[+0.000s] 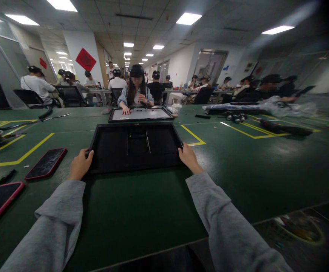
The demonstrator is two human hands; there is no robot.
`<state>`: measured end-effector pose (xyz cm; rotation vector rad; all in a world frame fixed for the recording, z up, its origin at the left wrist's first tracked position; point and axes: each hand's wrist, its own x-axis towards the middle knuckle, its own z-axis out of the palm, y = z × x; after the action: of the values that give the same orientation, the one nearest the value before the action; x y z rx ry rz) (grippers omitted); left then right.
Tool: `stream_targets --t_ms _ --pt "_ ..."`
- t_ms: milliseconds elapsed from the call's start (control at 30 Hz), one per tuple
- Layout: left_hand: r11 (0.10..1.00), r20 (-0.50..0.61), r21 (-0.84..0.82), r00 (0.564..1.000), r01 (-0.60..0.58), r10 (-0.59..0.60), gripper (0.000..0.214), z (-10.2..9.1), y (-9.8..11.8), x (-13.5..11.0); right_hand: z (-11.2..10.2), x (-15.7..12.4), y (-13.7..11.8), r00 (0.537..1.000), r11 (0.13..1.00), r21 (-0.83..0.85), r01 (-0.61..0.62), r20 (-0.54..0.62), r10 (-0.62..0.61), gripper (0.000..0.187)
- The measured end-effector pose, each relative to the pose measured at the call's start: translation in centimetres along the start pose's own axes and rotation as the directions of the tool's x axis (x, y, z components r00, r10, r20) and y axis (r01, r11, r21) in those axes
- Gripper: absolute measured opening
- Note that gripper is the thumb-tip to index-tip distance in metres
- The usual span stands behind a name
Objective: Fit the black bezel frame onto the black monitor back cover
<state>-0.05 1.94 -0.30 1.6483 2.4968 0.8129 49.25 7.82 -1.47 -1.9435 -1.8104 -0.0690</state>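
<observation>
A black monitor shell (113, 147), wide and shallow with a raised rim, is held just in front of me over the green table. Two thin metal strips and a small recess show in its middle. My left hand (81, 164) grips its left edge, thumb on top and the fingers mostly hidden beneath. On the opposite side my right hand (189, 158) closes around the right edge in the same way. The shell's near edge seems slightly raised; whether it touches the table I cannot tell.
Across the green table (141, 211), a co-worker touches a grey panel (150, 114). Two red-edged phones, one a phone (47, 163) near my left hand, lie left. A plastic cup (176, 108), plastic wrap (289, 107) and dark tools lie farther back. A basket (303, 228) stands below, right.
</observation>
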Motion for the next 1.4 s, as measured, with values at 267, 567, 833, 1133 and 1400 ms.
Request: stream_targets --t_ms 267,567,833,1133,1400 --pt "1.000 0.005 0.004 1.000 0.006 -0.006 0.063 0.07 -0.12 0.12 0.09 0.10 0.14 1.000 1.000 0.015 0.005 -0.007 -0.005 0.042" --pt "1.000 -0.004 0.001 1.000 0.008 -0.008 0.062 0.10 -0.12 0.14 0.12 0.06 0.08 1.000 1.000 0.003 -0.003 -0.005 0.003 0.044" --pt "1.000 -0.002 0.010 1.000 -0.002 0.002 0.063 0.23 -0.40 0.28 -0.19 0.01 -0.13 1.000 1.000 0.003 -0.023 0.006 0.023 0.041" --pt "1.000 -0.010 0.007 1.000 -0.009 0.009 0.062 0.33 -0.35 0.24 -0.17 -0.06 -0.12 1.000 1.000 0.006 -0.010 -0.016 0.010 0.038" --pt "1.000 -0.003 0.006 1.000 -0.002 0.002 0.062 0.12 -0.23 0.20 0.06 0.06 0.03 1.000 1.000 -0.007 0.005 -0.023 -0.005 0.040"
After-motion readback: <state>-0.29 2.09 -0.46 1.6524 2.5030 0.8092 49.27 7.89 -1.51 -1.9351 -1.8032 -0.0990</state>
